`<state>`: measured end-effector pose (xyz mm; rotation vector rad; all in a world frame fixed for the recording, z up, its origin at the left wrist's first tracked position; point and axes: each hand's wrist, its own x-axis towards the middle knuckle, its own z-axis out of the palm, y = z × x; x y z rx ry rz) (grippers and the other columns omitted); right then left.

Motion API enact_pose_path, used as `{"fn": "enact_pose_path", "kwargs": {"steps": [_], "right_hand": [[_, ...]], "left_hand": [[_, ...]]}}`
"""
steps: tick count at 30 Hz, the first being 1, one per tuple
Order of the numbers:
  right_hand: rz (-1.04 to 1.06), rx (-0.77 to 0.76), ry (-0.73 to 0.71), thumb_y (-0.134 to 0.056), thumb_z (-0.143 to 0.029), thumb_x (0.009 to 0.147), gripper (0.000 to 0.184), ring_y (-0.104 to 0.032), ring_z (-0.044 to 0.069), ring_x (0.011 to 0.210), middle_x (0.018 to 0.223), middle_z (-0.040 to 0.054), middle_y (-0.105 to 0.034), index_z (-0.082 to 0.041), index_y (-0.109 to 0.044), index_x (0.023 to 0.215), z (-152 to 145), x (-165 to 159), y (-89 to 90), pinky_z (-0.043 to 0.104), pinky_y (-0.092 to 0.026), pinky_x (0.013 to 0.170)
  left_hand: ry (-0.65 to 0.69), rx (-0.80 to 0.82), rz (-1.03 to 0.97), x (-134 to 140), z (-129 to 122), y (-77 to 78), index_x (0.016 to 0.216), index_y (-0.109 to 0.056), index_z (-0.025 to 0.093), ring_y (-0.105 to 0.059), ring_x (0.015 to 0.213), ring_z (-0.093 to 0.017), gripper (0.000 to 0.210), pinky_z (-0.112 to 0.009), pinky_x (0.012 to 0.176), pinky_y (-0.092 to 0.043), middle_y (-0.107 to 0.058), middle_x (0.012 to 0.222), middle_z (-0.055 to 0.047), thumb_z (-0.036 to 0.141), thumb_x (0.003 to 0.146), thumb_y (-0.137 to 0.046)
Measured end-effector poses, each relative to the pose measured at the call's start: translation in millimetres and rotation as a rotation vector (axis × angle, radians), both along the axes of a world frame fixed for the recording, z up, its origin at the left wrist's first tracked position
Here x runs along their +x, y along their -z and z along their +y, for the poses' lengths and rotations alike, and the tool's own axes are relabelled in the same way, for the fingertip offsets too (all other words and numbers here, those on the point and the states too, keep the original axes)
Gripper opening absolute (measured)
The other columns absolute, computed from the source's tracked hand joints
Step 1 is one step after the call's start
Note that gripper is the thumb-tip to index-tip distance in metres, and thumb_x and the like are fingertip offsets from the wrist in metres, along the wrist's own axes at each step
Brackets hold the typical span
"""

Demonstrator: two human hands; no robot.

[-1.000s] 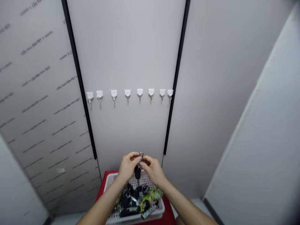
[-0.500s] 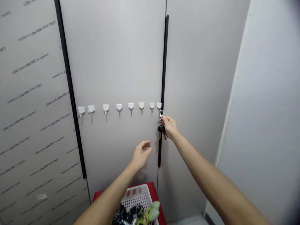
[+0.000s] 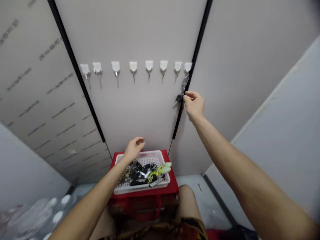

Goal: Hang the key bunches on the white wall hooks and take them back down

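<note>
A bunch of keys [image 3: 180, 98] with black heads and a silver clasp hangs, slightly blurred, from the rightmost white hook [image 3: 188, 67]. My right hand [image 3: 195, 104] is just beside the black key heads, its fingers bent with a gap between thumb and forefinger. Whether a fingertip still touches the keys is hard to make out. My left hand [image 3: 134, 148] hovers over the back left of a white plastic basket [image 3: 160, 154], fingers loosely curled, thumb apart, holding nothing. In the basket lies a heap of keys and key rings [image 3: 142, 171], with a pale green leaf-like charm [image 3: 166, 167].
Several more white hooks [image 3: 133, 66] run in a row to the left across the grey cabinet door [image 3: 125, 110]. Long black handles [image 3: 200, 40] edge the door. Under the basket is a red box [image 3: 172, 186]. Clear plastic bottles [image 3: 58, 216] stand at the lower left.
The keys, pinched in my right hand before, now hang from the rightmost hook with that hand lower beside them. My left hand has moved down over the basket. The view has tilted downward.
</note>
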<state>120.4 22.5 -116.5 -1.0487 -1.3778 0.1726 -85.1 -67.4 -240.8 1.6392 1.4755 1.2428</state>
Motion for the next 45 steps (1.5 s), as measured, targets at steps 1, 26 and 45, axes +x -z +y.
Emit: {"fn": "enact_pose_path", "kwargs": {"steps": [1,26,45], "right_hand": [[-0.061,-0.037,-0.043,-0.041,-0.021,0.063,0.023,-0.05,0.008,0.061,0.075,0.0037,-0.057,-0.012,-0.053,0.08,-9,-9,17.3,0.021,-0.039,0.057],[-0.039,-0.95,-0.788,-0.041,-0.022,0.065,0.008,-0.044,0.007,0.039,0.044,-0.0057,-0.043,-0.016,-0.039,0.06,-81,-108,151.2,0.019,-0.036,0.041],[0.198,-1.016,-0.868,-0.045,-0.033,0.063,0.018,-0.042,0.004,0.039,0.049,-0.0049,-0.048,-0.015,-0.047,0.067,-85,-94,143.9,0.017,-0.033,0.04]], "left_hand": [[-0.017,-0.024,0.055,-9,-5,12.6,0.081,-0.053,0.013,-0.051,0.074,-0.013,0.022,-0.026,0.072,-0.038,-0.057,0.083,-0.006,0.018,0.06,-0.047],[0.057,-0.085,0.105,-43,-44,67.7,0.092,-0.049,0.017,-0.049,0.082,-0.014,0.03,-0.026,0.072,-0.037,-0.055,0.091,-0.005,0.027,0.064,-0.044],[-0.089,-0.147,-0.39,-30,-32,40.2,0.064,-0.054,0.012,-0.048,0.051,-0.008,0.019,-0.019,0.052,-0.038,-0.053,0.052,0.002,0.029,0.059,-0.047]]}}
